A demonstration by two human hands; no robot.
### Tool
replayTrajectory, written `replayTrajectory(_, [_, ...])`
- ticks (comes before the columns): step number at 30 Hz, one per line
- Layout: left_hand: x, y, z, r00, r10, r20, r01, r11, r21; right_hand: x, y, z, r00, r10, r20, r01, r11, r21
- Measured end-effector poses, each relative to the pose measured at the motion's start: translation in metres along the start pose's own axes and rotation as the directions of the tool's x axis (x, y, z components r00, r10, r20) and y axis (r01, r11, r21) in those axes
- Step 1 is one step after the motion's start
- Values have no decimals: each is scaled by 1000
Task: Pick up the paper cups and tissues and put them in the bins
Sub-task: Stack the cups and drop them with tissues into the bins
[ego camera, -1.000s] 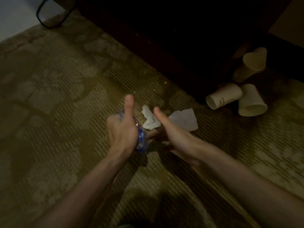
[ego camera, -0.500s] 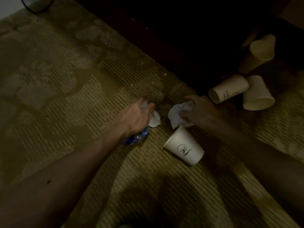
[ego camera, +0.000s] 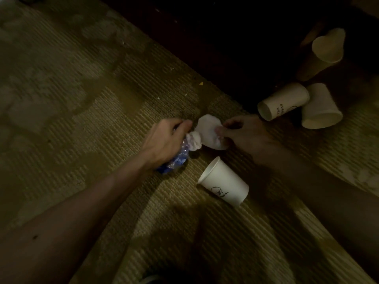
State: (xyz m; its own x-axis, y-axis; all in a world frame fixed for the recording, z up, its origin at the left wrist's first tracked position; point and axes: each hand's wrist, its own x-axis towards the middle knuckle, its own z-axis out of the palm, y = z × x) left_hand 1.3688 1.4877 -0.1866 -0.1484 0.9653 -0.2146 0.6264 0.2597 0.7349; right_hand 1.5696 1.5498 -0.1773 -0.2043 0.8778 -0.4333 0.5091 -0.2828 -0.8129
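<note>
cups point(ego camera: 223, 182) four, tissues point(ego camera: 211, 133) two; left hand point(ego camera: 164, 140) grips one tissue point(ego camera: 193, 143), right hand point(ego camera: 245, 133) pinches other.

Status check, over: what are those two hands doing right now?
Left hand grips crumpled tissue plus blue wrapper. Right hand pinches second tissue. Nearest paper cup on its side, untouched. Nothing in the way.
</note>
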Motion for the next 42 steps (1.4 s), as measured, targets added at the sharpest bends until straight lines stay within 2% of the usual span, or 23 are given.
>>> replayTrajectory(3, [3,22,-4,997,70,31,-65,988,-142,-11,-19,8,983,59,174,-102,963,249])
replayTrajectory(5, [5,38,-5,994,104,45,-95,981,-169,-16,-29,10,960,-6,279,-102,922,372])
replayTrajectory(9, [3,57,-8,987,93,128,-64,974,-215,-27,-43,9,965,-29,262,-112,854,508])
replayTrajectory(13, [-9,68,-12,981,125,152,-90,972,-216,-40,-45,2,969,-33,244,-88,880,466])
replayTrajectory(17, [-31,73,-10,961,173,218,-96,942,-322,-51,-34,-5,976,-93,196,2,908,418])
replayTrajectory(20, [-47,64,-6,973,164,162,-79,897,-436,-57,-21,-14,990,-139,20,130,962,241])
replayTrajectory(23, [-59,47,0,994,39,98,5,911,-412,-61,-1,-22,967,-196,-164,197,980,-13])
replayTrajectory(25, [-67,35,7,986,-36,162,92,931,-352,-68,15,-19,971,-173,-163,160,983,-88])
replayTrajectory(28, [-73,22,21,937,-155,314,241,935,-260,-77,35,-9,995,-46,-87,34,990,-137])
replayTrajectory(32, [-79,26,34,900,-176,399,303,910,-284,-81,49,5,1000,16,-9,-18,988,-150])
replayTrajectory(35, [-79,37,36,916,-155,371,274,916,-293,-86,48,4,1000,11,26,-9,997,-71])
replayTrajectory(39, [-70,72,28,933,-31,358,147,942,-303,-100,33,-28,999,39,26,-40,999,21])
replayTrajectory(42, [-62,125,25,916,118,382,-11,962,-271,-122,14,-75,996,-61,-58,65,995,70])
